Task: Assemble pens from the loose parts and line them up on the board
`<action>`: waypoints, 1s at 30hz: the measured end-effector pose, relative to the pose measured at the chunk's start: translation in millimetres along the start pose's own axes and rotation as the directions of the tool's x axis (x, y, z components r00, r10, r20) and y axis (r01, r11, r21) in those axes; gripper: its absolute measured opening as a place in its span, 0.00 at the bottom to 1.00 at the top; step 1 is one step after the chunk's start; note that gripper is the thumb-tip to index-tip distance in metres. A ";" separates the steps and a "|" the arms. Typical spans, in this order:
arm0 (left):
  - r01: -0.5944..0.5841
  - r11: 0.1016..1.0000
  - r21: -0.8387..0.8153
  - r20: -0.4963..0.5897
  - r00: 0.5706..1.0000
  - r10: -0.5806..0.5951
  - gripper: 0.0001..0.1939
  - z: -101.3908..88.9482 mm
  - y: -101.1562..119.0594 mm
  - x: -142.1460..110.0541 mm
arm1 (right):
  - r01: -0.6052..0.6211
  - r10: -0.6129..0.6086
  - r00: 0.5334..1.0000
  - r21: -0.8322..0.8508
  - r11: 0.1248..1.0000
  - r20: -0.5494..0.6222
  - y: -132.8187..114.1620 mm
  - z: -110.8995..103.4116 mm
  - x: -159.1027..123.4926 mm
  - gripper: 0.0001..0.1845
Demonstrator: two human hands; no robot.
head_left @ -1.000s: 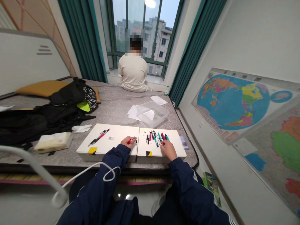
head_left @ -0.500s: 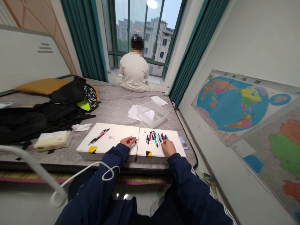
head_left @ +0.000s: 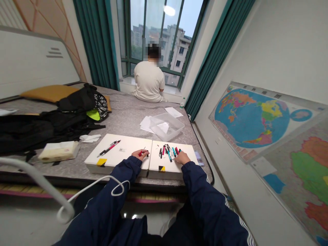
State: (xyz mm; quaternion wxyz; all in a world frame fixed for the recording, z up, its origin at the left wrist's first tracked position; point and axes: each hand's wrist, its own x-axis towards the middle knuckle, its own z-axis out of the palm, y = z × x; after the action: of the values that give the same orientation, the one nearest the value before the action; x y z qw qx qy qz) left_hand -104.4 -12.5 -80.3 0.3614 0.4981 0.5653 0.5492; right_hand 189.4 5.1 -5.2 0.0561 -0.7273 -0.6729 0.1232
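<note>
My left hand [head_left: 138, 154] rests over the left white box [head_left: 128, 145], its fingers closed on a small red and black pen part [head_left: 140, 153]. At the right white box [head_left: 156, 164], my right hand [head_left: 182, 158] reaches into a loose group of pen parts in black, red and teal. Its fingers are bent together at the right edge of the group; what they hold, if anything, is hidden. A teal pen part [head_left: 169, 155] lies just left of those fingers. On the left box lie assembled-looking pens [head_left: 110, 148], one of them red and black.
Behind the boxes are a clear plastic bin [head_left: 176, 126] and loose paper sheets [head_left: 145, 123]. A tissue pack [head_left: 58, 151] and black bags [head_left: 69, 119] lie to the left. A white cable [head_left: 92, 184] loops over my left sleeve. A person [head_left: 149, 82] sits by the window, facing away.
My right hand has shifted slightly left and forward among the pen parts. The left hand keeps its grip on the red and black part. The whole view has turned slightly.
</note>
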 end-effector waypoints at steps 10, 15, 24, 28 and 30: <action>-0.046 0.999 -0.021 0.029 0.998 0.047 0.17 -0.4 2.1 -1.1 | 0.557 -0.482 0.825 0.568 0.606 -0.295 -108.8 41.8 -43.5 0.19; -0.135 0.991 0.001 0.101 0.986 0.134 0.17 -4.5 -6.9 2.2 | 0.433 -0.348 0.890 0.785 0.443 -0.295 -133.4 79.9 -35.7 0.17; -0.059 0.993 -0.102 0.085 0.994 0.068 0.25 -5.8 6.0 0.3 | 0.153 -0.268 0.959 0.968 0.197 -0.097 -118.6 90.1 -29.7 0.20; 0.015 0.969 -0.248 0.118 0.993 0.015 0.35 -6.3 7.3 2.3 | 0.113 -0.224 0.971 0.988 0.107 -0.087 -118.0 88.0 -31.6 0.24; 0.010 0.966 -0.260 0.132 0.991 0.026 0.35 -6.1 6.8 2.4 | 0.141 -0.212 0.971 0.983 0.116 -0.114 -116.4 86.9 -31.7 0.22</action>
State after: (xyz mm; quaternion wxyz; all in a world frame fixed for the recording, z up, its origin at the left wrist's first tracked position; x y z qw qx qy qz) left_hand -109.7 -12.4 -72.5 0.4587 0.4846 0.4606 0.5853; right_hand 52.8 -23.3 -56.8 0.5137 -0.4233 -0.5094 0.5453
